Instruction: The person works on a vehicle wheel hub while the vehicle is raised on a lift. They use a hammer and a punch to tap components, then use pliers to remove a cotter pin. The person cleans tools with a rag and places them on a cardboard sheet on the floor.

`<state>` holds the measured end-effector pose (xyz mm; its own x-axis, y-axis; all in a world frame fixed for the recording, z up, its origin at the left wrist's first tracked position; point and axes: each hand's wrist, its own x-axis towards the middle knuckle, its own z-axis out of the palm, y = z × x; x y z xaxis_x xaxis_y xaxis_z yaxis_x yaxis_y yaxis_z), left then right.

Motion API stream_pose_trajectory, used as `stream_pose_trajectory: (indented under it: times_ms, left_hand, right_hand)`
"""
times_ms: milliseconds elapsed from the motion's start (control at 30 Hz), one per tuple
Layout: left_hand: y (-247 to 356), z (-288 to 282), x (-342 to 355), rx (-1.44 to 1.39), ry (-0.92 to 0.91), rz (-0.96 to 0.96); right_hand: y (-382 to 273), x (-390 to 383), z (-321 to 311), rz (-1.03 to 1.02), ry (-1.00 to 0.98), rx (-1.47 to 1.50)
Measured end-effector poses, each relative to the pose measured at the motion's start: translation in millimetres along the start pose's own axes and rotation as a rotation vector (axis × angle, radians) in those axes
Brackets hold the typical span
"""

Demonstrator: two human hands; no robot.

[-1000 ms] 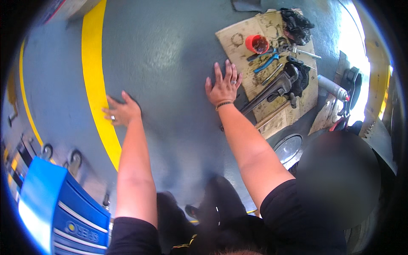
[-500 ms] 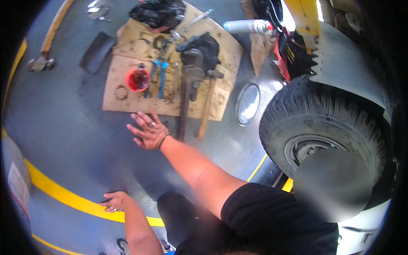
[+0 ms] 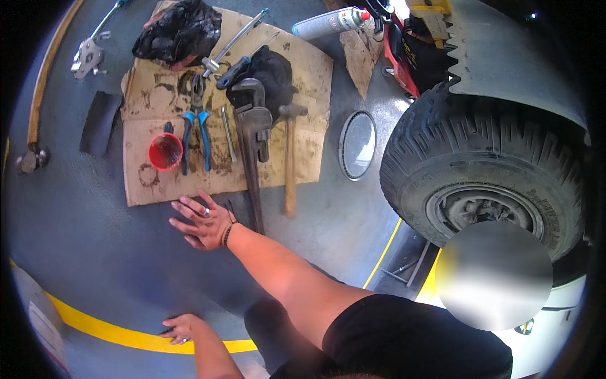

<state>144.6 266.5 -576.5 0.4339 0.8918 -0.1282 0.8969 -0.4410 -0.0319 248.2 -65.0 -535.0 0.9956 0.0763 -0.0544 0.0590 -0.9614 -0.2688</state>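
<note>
My right hand is spread open with nothing in it, just in front of the near edge of an oil-stained cardboard sheet. My left hand, also open, is lower down over the yellow floor line. On the cardboard, beyond my right hand, are a red cup and blue-handled pliers. A thin metal rod lies beside the pliers. Farther right are a large pipe wrench and a wooden-handled hammer; both handles stick out past the cardboard's near edge.
A large tyre stands at the right. Between it and the cardboard lies a round glass-like disc. A spray can, a black plastic bag and a red jack-like tool are farther off. A long-handled hammer lies far left.
The view has shifted, so the cardboard and tools appear lower and farther left. Both hands stay open and hold nothing; my right hand remains near the cardboard's edge.
</note>
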Motion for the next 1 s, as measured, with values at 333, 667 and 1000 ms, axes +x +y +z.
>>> stream_pose_trajectory:
  times_ms: [333, 667, 1000]
  left_hand:
    - [-9.4, 6.9, 21.5, 0.211, -0.177, -0.128]
    - [-5.1, 2.6, 0.1, 0.086, 0.009, -0.069]
    - [48.5, -8.1, 13.4, 0.051, -0.021, 0.146]
  right_hand:
    - [-12.0, -7.0, 26.5, -0.028, 0.034, 0.028]
    - [-4.8, -3.2, 6.3, -0.015, 0.042, 0.036]
    - [-2.2, -12.0, 18.0, -0.022, 0.059, 0.062]
